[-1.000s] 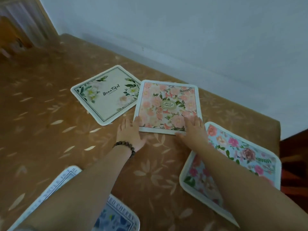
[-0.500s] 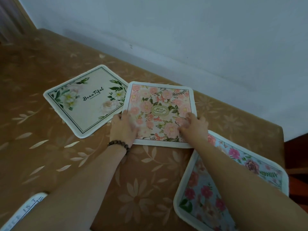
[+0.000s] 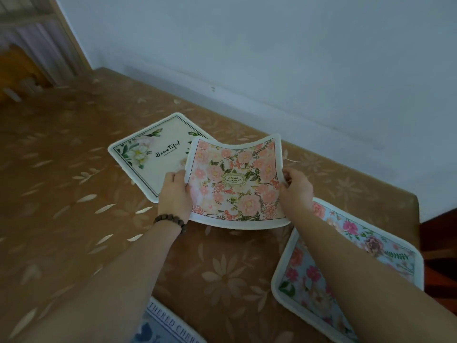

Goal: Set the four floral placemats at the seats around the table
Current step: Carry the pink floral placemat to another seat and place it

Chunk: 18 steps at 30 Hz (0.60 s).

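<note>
A peach floral placemat [image 3: 235,179] with an oval label hangs above the table, sagging in the middle. My left hand [image 3: 175,194] grips its left edge and my right hand [image 3: 295,188] grips its right edge. Behind it a cream placemat [image 3: 150,154] printed "Beautiful" lies flat, partly covered by the lifted mat. A light blue placemat [image 3: 366,243] with pink flowers lies at the right, under my right forearm. A blue and white lettered placemat [image 3: 170,325] shows at the bottom edge, mostly hidden by my left arm.
The table wears a brown cloth [image 3: 74,219] with a pale flower pattern and stands against a white wall [image 3: 272,58]. Its right edge [image 3: 419,219] drops beside the blue placemat. Wooden furniture [image 3: 22,78] stands at the far left.
Both hands have closed on the peach placemat's side edges and lifted it off the table toward me; before, it lay flat with my fingers at its near edge.
</note>
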Each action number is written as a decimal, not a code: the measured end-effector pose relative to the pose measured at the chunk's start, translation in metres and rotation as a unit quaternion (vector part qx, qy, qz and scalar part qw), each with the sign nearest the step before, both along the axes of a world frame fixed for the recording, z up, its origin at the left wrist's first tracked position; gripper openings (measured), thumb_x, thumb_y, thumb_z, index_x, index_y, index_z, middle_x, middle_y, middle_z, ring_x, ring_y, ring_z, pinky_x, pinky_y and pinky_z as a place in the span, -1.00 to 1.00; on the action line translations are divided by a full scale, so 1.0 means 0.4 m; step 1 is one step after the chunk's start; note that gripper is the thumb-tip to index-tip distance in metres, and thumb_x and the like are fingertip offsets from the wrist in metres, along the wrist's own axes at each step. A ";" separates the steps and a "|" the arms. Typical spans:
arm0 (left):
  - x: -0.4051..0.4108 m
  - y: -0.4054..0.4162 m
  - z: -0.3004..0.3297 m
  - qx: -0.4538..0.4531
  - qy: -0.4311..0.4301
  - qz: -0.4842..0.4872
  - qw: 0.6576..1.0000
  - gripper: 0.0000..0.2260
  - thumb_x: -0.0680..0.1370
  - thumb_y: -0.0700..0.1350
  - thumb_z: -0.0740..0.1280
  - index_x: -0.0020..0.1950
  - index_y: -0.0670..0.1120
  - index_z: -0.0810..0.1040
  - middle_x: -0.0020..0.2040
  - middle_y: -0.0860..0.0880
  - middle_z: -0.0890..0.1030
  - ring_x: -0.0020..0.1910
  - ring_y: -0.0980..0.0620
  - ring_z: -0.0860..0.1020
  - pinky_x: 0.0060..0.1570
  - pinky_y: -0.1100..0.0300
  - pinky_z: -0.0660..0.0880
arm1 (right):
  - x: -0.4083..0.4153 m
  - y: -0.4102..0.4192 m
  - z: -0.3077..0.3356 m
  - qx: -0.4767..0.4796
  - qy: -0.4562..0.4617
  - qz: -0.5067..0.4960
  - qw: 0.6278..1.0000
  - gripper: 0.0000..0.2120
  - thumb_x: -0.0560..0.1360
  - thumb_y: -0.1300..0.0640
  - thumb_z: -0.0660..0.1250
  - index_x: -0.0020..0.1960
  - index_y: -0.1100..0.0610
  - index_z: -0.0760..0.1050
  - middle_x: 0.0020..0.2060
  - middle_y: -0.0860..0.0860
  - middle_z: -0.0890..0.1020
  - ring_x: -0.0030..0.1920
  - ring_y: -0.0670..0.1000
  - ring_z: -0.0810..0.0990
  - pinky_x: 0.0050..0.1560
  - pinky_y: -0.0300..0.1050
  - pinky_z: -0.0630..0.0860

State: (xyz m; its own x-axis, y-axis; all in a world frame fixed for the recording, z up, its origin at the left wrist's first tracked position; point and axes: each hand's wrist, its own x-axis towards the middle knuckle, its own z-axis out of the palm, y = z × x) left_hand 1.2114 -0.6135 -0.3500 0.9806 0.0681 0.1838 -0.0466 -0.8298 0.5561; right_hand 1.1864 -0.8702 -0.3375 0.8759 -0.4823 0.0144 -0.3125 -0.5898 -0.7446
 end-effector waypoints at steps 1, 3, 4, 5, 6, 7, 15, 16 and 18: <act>-0.025 0.019 0.019 0.000 -0.006 0.003 1.000 -0.68 0.56 -0.28 0.22 0.32 -0.22 0.39 0.21 -0.21 0.41 0.01 -0.22 0.50 -0.02 -0.02 0.46 | -0.023 0.017 0.020 0.004 -0.005 0.004 1.000 -0.69 0.52 0.27 0.19 0.22 0.08 0.51 0.11 0.01 0.57 0.07 0.02 0.53 0.07 -0.03 0.51; -0.086 0.061 0.061 -0.004 -0.015 0.010 1.000 -0.68 0.56 -0.28 0.22 0.32 -0.21 0.40 0.22 -0.19 0.42 0.02 -0.20 0.50 -0.04 -0.01 0.47 | -0.079 0.056 0.059 0.009 -0.019 0.010 1.000 -0.70 0.53 0.26 0.20 0.21 0.07 0.51 0.09 0.01 0.57 0.02 -0.01 0.52 -0.04 -0.11 0.49; -0.121 0.082 0.083 -0.007 -0.019 0.014 1.000 -0.68 0.56 -0.27 0.22 0.32 -0.20 0.40 0.22 -0.18 0.42 0.03 -0.20 0.50 -0.04 -0.02 0.47 | -0.111 0.077 0.079 0.010 -0.026 0.011 1.000 -0.70 0.53 0.26 0.20 0.20 0.05 0.51 0.08 0.00 0.57 -0.01 -0.03 0.52 -0.10 -0.15 0.46; -0.158 0.104 0.104 -0.011 -0.023 0.017 1.000 -0.68 0.56 -0.27 0.21 0.32 -0.20 0.41 0.23 -0.17 0.42 0.04 -0.19 0.50 -0.03 -0.02 0.47 | -0.145 0.098 0.100 0.010 -0.031 0.012 0.999 -0.70 0.53 0.26 0.20 0.20 0.05 0.51 0.07 0.00 0.58 -0.03 -0.04 0.52 -0.14 -0.17 0.44; -0.198 0.126 0.126 -0.017 -0.026 0.020 0.999 -0.68 0.56 -0.27 0.21 0.32 -0.20 0.41 0.23 -0.17 0.42 0.05 -0.18 0.50 -0.02 -0.03 0.48 | -0.181 0.120 0.121 0.011 -0.035 0.012 0.999 -0.70 0.53 0.25 0.20 0.21 0.04 0.51 0.07 0.00 0.58 -0.03 -0.03 0.52 -0.15 -0.17 0.44; -0.237 0.148 0.149 -0.022 -0.028 0.025 0.999 -0.68 0.56 -0.26 0.21 0.32 -0.19 0.41 0.23 -0.16 0.42 0.05 -0.18 0.50 -0.02 -0.02 0.48 | -0.216 0.142 0.142 0.012 -0.038 0.012 0.999 -0.69 0.53 0.25 0.20 0.22 0.04 0.51 0.08 0.01 0.58 -0.02 -0.02 0.54 -0.14 -0.15 0.45; -0.565 0.367 0.303 -0.013 -0.088 0.090 0.992 -0.69 0.55 -0.20 0.22 0.30 -0.18 0.42 0.19 -0.14 0.42 -0.02 -0.16 0.50 -0.03 0.01 0.46 | -0.503 0.343 0.274 0.047 -0.101 0.055 0.992 -0.67 0.53 0.27 0.21 0.25 0.08 0.50 0.11 0.02 0.58 0.08 0.04 0.54 0.07 -0.03 0.51; -0.599 0.397 0.317 -0.011 -0.092 0.101 0.991 -0.69 0.55 -0.19 0.22 0.30 -0.17 0.42 0.20 -0.13 0.42 -0.02 -0.15 0.50 -0.01 0.00 0.47 | -0.533 0.373 0.286 0.056 -0.107 0.057 0.991 -0.67 0.53 0.28 0.21 0.26 0.09 0.49 0.12 0.02 0.58 0.09 0.03 0.54 0.06 -0.06 0.50; -0.660 0.455 0.341 -0.008 -0.105 0.115 0.988 -0.69 0.55 -0.18 0.23 0.30 -0.16 0.42 0.20 -0.13 0.42 -0.02 -0.15 0.50 0.00 0.00 0.48 | -0.587 0.431 0.306 0.065 -0.122 0.064 0.988 -0.66 0.52 0.30 0.21 0.27 0.11 0.49 0.13 0.03 0.57 0.10 0.03 0.53 0.06 -0.11 0.46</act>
State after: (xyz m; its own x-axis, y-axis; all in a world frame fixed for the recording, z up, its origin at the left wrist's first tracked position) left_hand 0.9474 -0.4315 -0.2138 0.8793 0.2891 0.3784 0.0267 -0.8232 0.5671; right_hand 0.9516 -0.6979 -0.2150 0.9080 -0.3789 0.1788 -0.0425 -0.5079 -0.8604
